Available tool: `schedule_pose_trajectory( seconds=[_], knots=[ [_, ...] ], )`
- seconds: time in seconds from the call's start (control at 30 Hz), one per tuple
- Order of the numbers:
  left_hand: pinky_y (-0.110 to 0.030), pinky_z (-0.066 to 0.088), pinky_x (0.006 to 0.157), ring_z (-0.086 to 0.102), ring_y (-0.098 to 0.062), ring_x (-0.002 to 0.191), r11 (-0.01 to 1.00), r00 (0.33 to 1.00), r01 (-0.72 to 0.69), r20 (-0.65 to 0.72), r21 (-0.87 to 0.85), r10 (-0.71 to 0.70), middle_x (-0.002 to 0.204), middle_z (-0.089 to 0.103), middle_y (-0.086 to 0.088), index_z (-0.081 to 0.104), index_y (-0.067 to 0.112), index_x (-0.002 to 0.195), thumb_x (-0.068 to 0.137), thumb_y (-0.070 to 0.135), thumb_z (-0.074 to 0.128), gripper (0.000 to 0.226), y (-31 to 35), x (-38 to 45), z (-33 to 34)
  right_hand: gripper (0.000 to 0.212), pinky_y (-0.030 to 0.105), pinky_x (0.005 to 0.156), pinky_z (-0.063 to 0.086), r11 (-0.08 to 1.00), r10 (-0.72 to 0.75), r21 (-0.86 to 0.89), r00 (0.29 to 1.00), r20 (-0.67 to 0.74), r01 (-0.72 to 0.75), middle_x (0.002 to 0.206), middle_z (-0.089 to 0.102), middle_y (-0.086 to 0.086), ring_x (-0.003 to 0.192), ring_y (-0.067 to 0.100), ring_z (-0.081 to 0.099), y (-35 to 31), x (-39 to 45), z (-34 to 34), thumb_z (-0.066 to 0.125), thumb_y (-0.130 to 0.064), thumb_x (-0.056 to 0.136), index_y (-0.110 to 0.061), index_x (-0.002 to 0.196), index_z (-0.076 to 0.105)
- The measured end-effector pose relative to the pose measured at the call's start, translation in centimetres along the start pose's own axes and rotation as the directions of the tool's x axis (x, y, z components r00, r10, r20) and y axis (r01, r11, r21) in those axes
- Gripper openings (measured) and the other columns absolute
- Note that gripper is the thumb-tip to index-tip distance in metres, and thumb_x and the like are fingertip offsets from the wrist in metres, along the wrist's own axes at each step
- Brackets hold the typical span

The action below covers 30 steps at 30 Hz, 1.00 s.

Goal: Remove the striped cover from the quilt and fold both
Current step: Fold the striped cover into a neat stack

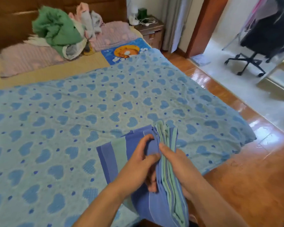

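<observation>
Bright daylight enters from the doorway side at the right, throwing white glare streaks on the polished wooden floor (pixel 246 131). The quilt (pixel 72 112) is evenly lit with soft, faint shadows. Motion blur smears the upper corners (the office chair (pixel 266 38) most of all), and wide-angle distortion bends the edges.

From my seat I make out only upside-down white letters, partly hidden, beside a cartoon cat on the blue mat (pixel 121 54).
</observation>
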<state>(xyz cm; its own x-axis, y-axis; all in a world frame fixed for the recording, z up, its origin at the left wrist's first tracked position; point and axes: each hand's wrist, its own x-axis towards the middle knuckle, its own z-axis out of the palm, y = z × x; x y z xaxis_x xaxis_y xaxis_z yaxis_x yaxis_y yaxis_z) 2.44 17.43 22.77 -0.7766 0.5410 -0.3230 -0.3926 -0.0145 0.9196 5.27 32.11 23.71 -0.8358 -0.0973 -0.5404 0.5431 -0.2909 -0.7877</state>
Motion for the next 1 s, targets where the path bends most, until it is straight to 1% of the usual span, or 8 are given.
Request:
schedule_pose_trajectory(
  seconds=[0.17, 0.33, 0.4, 0.5, 0.63, 0.7, 0.87, 1.0],
  knots=[
    [-0.021, 0.052, 0.053, 0.069, -0.010, 0.062, 0.958, 0.964, -0.152, -0.176, 0.245, 0.198, 0.077, 0.073, 0.010, 0.060, 0.059, 0.105, 0.085, 0.062, 0.064, 0.021, 0.7, 2.3, 11.1, 0.072, 0.052, 0.061, 0.058, 0.992, -0.124, -0.035, 0.978, -0.168, 0.120, 0.074, 0.066, 0.032, 0.061, 0.043, 0.067, -1.3, -5.2, -8.4, 0.058, -0.075, 0.078, -0.005, 0.086, 0.072],
    [-0.015, 0.031, 0.041, 0.042, -0.005, 0.042, 0.905, 0.919, -0.145, -0.284, 0.401, 0.273, 0.050, 0.044, 0.008, 0.054, 0.057, 0.106, 0.069, 0.082, 0.062, 0.046, 1.1, 4.5, 23.2, 0.073, 0.057, 0.087, 0.053, 0.926, -0.296, -0.323, 0.907, -0.300, 0.195, 0.107, 0.065, 0.028, 0.097, 0.041, 0.066, -4.3, -10.0, -18.5, 0.050, -0.076, 0.081, -0.009, 0.108, 0.063],
    [-0.012, 0.030, 0.044, 0.038, -0.002, 0.046, 0.902, 0.903, -0.180, -0.297, 0.392, 0.310, 0.054, 0.043, 0.011, 0.056, 0.052, 0.101, 0.078, 0.069, 0.064, 0.030, 1.6, 5.6, 27.4, 0.052, 0.049, 0.073, 0.056, 0.878, -0.376, -0.417, 0.878, -0.296, 0.235, 0.098, 0.064, 0.029, 0.086, 0.043, 0.064, -5.6, -11.6, -22.1, 0.048, -0.053, 0.098, -0.003, 0.104, 0.059],
    [-0.009, 0.038, 0.059, 0.051, 0.002, 0.062, 0.909, 0.920, -0.184, -0.261, 0.375, 0.294, 0.077, 0.055, 0.019, 0.060, 0.045, 0.098, 0.090, 0.049, 0.065, 0.011, 2.2, 8.2, 31.9, 0.045, 0.035, 0.049, 0.032, 0.801, -0.461, -0.562, 0.810, -0.363, 0.204, 0.055, 0.045, 0.000, 0.046, 0.013, 0.041, -7.4, -13.1, -26.6, 0.045, -0.047, 0.100, -0.009, 0.076, 0.048],
    [-0.005, 0.044, 0.074, 0.057, 0.012, 0.093, 0.894, 0.979, -0.130, -0.085, 0.429, 0.183, 0.114, 0.049, 0.016, 0.060, 0.051, 0.110, 0.086, 0.063, 0.059, 0.027, 3.0, 12.8, 35.8, 0.070, 0.020, 0.064, 0.050, 0.911, -0.352, -0.348, 0.855, -0.381, 0.220, 0.080, 0.071, -0.003, 0.070, 0.007, 0.068, -9.7, -13.6, -31.8, 0.038, -0.085, 0.078, -0.025, 0.092, 0.071],
    [-0.001, 0.042, 0.074, 0.052, 0.018, 0.098, 0.853, 0.987, -0.147, 0.021, 0.501, 0.158, 0.115, 0.047, 0.016, 0.053, 0.054, 0.116, 0.075, 0.076, 0.062, 0.047, 3.6, 15.7, 37.3, 0.079, 0.032, 0.087, 0.056, 0.957, -0.285, -0.164, 0.884, -0.370, 0.240, 0.105, 0.074, -0.010, 0.099, 0.004, 0.069, -10.5, -12.8, -34.1, 0.041, -0.096, 0.064, -0.040, 0.109, 0.071],
    [-0.010, 0.048, 0.077, 0.055, 0.011, 0.102, 0.783, 0.963, -0.226, 0.256, 0.580, 0.088, 0.118, 0.049, 0.013, 0.040, 0.049, 0.116, 0.068, 0.044, 0.075, 0.059, 5.3, 24.2, 39.9, 0.098, 0.045, 0.109, 0.044, 0.985, -0.173, -0.042, 0.920, -0.350, 0.169, 0.132, 0.063, -0.011, 0.124, 0.011, 0.058, -14.9, -10.1, -39.8, 0.054, -0.096, 0.056, -0.035, 0.134, 0.058],
    [-0.040, 0.057, 0.078, 0.065, -0.004, 0.087, 0.766, 0.968, -0.240, 0.209, 0.597, 0.140, 0.100, 0.064, 0.004, 0.049, 0.039, 0.103, 0.071, 0.035, 0.070, 0.039, 7.1, 31.8, 44.1, 0.101, 0.052, 0.107, 0.044, 0.976, -0.218, -0.075, 0.882, -0.419, 0.206, 0.130, 0.061, 0.008, 0.121, 0.026, 0.059, -18.7, -9.3, -44.9, 0.060, -0.090, 0.058, -0.018, 0.129, 0.057]
  ],
)
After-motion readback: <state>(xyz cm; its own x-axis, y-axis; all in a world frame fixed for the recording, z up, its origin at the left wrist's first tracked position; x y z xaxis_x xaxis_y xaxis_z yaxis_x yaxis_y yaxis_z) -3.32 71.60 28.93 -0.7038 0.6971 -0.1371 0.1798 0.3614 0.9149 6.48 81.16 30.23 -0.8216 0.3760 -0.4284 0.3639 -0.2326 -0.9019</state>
